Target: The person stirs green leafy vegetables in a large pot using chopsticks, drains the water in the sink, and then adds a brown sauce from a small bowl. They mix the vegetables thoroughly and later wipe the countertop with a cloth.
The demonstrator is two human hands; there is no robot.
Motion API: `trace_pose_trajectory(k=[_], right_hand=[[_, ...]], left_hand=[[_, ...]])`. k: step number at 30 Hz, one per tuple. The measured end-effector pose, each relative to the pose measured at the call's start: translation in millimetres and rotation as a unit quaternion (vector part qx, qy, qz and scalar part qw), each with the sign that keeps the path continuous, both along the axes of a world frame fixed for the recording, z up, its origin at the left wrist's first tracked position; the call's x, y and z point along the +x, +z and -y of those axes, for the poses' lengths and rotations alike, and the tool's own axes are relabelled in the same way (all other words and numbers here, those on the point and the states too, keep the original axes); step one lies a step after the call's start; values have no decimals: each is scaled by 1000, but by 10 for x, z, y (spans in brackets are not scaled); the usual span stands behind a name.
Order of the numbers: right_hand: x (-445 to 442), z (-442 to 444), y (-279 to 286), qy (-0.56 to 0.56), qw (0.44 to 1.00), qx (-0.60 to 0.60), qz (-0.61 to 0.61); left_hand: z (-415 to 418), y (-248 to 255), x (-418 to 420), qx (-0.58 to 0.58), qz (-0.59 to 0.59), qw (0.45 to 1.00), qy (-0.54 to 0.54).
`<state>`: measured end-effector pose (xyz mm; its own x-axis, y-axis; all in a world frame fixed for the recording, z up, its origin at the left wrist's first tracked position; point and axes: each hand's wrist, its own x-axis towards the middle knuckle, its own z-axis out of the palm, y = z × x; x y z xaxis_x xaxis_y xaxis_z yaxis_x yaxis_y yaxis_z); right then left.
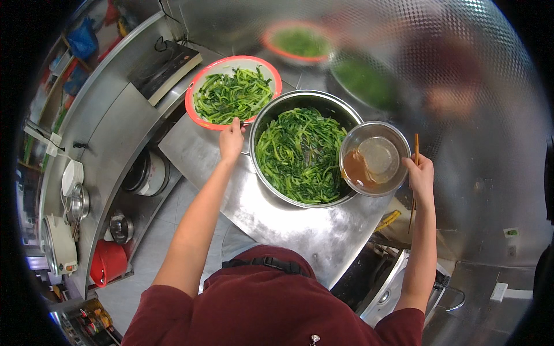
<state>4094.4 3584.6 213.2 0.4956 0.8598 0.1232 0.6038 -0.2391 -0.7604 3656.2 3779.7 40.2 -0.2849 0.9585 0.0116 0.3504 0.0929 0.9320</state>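
A large stainless-steel pot (256, 173) stands on the metal worktop, filled with cut leafy greens (298, 160). My left hand (231, 140) grips the pot's side handle (246, 123). In my right hand (420, 173) is the rim of a smaller steel bowl (381, 151), tipped toward the pot and overlapping its right edge. Brown liquid (358, 168) pools on the bowl's low side. That same hand also holds wooden chopsticks (416, 145) upright against the palm. Behind my left hand sits a red-rimmed basin (189, 101) with more greens (233, 93).
Metal worktop (277, 220) surrounds the pot, with a reflective steel wall (467, 142) behind. Left are a side counter (117, 125), a black-topped appliance (164, 71), a rice cooker (147, 173) and a red bucket (108, 261). A yellow object (388, 220) and a tap (456, 302) are lower right.
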Motion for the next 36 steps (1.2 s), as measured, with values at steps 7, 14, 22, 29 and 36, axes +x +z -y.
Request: trace_pose_trajectory(k=[7, 14, 22, 29, 36], right_hand=[[8, 108, 114, -19, 994, 15, -107], [-26, -123, 59, 17, 994, 38, -104], [-733, -917, -125, 78, 996, -30, -32], [-901, -1400, -299, 7, 1000, -15, 5], [-394, -977, -203, -45, 998, 11, 48]], left_hand=[[39, 62, 29, -2, 2, 1000, -1], [63, 98, 40, -11, 21, 1000, -1], [75, 130, 52, -10, 10, 1000, -1], [47, 67, 10, -20, -2, 1000, -7], [72, 48, 3, -31, 13, 999, 1]])
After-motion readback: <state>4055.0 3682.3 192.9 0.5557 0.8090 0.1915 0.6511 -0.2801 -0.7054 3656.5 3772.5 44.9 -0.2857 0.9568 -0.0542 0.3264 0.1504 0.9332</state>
